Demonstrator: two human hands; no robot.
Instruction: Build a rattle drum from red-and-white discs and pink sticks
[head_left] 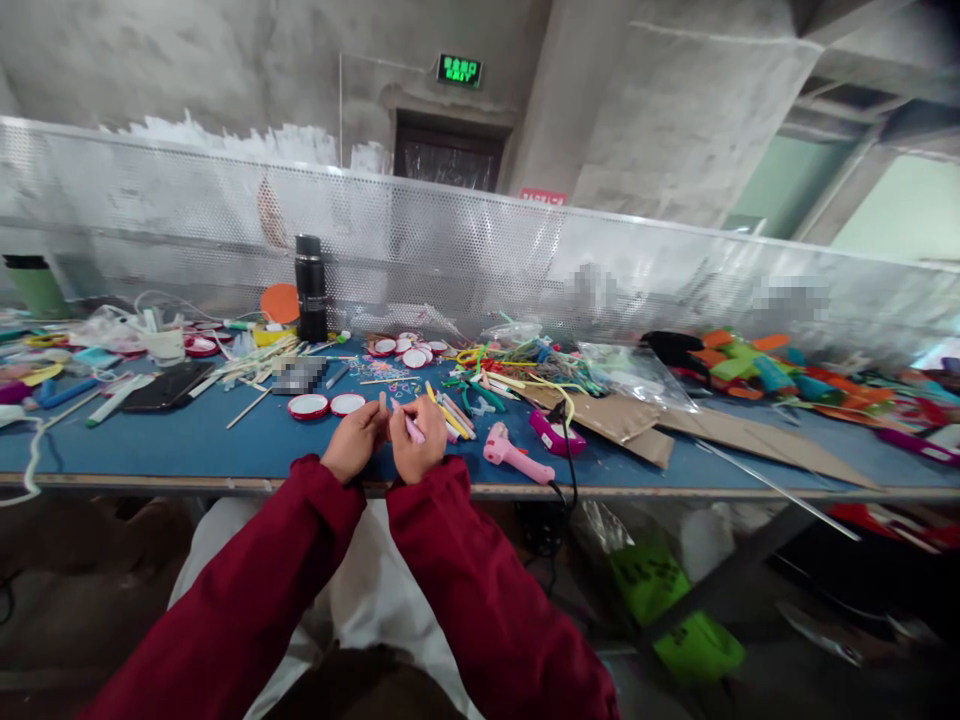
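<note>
Near the front edge of the blue table, my right hand point(421, 447) is closed around a pale pink marker point(413, 429). My left hand point(352, 441) is beside it, fingers pinched together; what they hold, if anything, I cannot make out. Two round white lids with red rims lie just beyond the left hand, one a red-rimmed lid point(308, 406). Several coloured markers point(457, 418) lie right of my right hand. Farther right rests a pink hot glue gun point(517, 455).
A black bottle point(311, 290) stands at the back by a perforated metal screen point(465, 240). A phone point(169, 387) and sticks lie left. Rightward are pliers point(487, 397), a purple-pink box point(556, 433), cardboard point(765, 440) and a thin rod point(780, 490) jutting past the edge.
</note>
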